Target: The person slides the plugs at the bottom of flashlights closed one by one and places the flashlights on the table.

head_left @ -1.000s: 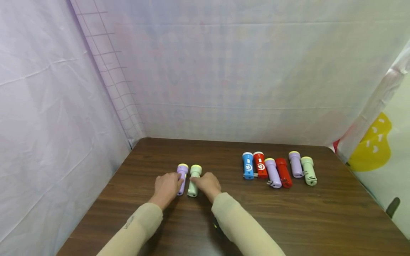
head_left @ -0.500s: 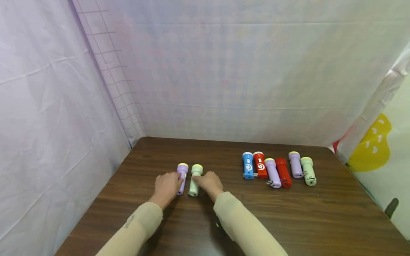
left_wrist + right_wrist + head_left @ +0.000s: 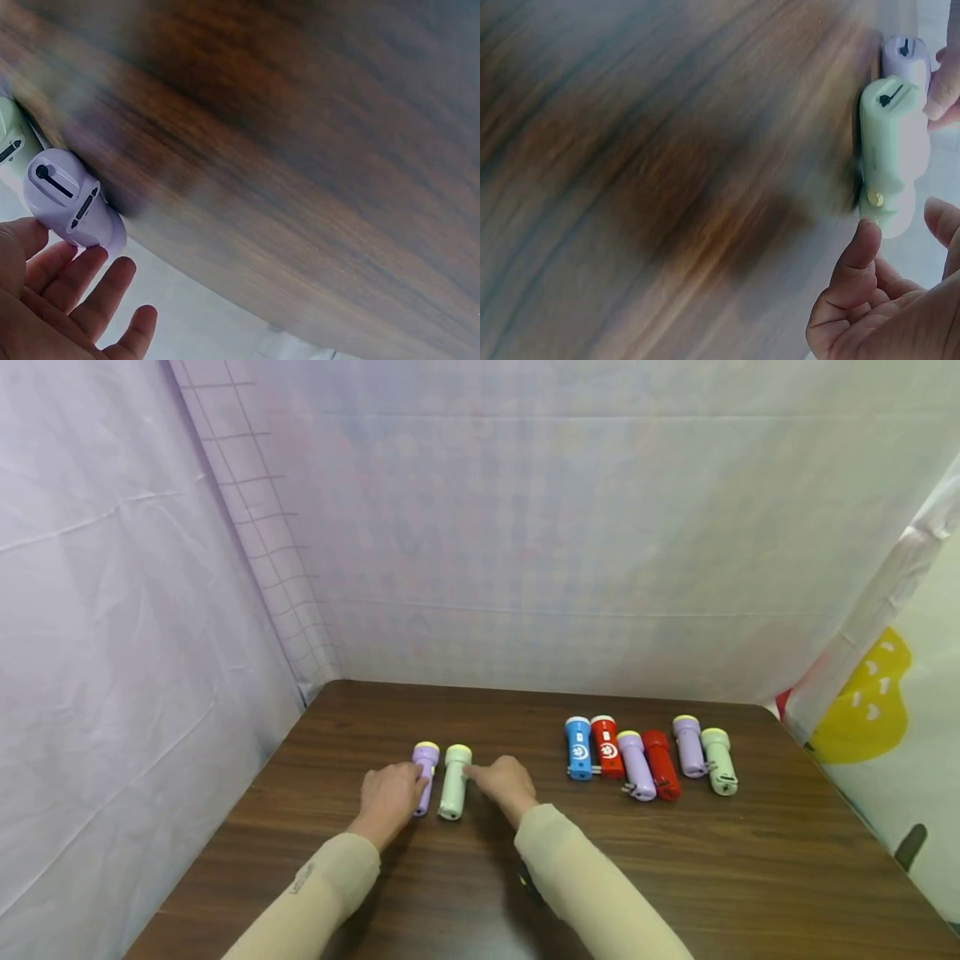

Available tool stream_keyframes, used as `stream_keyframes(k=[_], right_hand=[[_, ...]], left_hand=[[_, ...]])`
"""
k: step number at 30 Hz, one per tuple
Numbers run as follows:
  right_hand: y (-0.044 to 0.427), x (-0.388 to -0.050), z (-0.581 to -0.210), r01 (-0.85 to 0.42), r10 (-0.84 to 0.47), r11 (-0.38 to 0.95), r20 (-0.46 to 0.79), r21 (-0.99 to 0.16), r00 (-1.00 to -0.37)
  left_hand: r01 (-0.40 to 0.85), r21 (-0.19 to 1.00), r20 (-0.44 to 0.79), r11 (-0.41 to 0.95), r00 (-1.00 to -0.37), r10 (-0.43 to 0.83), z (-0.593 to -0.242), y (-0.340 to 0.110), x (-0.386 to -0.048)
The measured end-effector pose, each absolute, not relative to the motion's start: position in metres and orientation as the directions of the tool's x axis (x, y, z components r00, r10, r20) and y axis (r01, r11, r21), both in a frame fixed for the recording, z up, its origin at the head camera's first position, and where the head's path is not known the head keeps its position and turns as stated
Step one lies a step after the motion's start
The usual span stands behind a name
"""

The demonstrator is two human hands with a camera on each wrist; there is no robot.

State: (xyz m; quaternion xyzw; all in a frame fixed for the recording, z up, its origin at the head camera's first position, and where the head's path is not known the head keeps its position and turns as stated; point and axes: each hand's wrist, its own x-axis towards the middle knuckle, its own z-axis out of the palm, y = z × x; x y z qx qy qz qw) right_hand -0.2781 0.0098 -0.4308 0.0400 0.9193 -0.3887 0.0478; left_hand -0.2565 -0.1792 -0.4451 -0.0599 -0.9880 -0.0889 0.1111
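The right grip point(image 3: 506, 783) has been withdrawn slightly from the pale-green plastic torch point(image 3: 454, 785); it is parted, nothing held. The lilac plastic torch point(image 3: 428, 765) alongside is touched by the left grip point(image 3: 388, 797), fingers relaxed. If nudged, either might be rolled across the brown wood-grain tabletop point(image 3: 375, 718).

Smooth plastic flashlights point(image 3: 453, 787), wood-grained tabletop point(image 3: 712, 868)

Between the left hand point(image 3: 390, 802) and right hand point(image 3: 504, 781), the lilac flashlight point(image 3: 427, 768) and pale green flashlight point(image 3: 454, 783) leave only a narrow gap. A passable lane of counter point(image 3: 525, 718) separates the right hand from the flashlight cluster point(image 3: 637, 768) blocking its right. Beyond both hands, room ends at the curtain point(image 3: 525, 568).
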Motion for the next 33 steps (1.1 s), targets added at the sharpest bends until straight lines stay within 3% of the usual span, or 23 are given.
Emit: stream_keyframes(k=[11,21,33], right_hand=[[0.05,-0.288,-0.41,0.116,0.009,0.679,-0.15,-0.725,-0.989],[0.093,-0.299,-0.396,0.133,0.068,0.668,-0.118,-0.733,-0.991],[0.144,-0.309,-0.396,0.153,0.162,0.651,-0.061,-0.743,-0.985]], left_hand=[[0.133,0.162,0.246,0.978,-0.965,0.09,-0.446,-0.181,-0.257],[0.158,0.148,0.311,0.976,-0.945,0.105,-0.451,-0.181,-0.257],[0.152,0.154,0.298,0.976,-0.949,0.101,-0.454,-0.178,-0.258]])
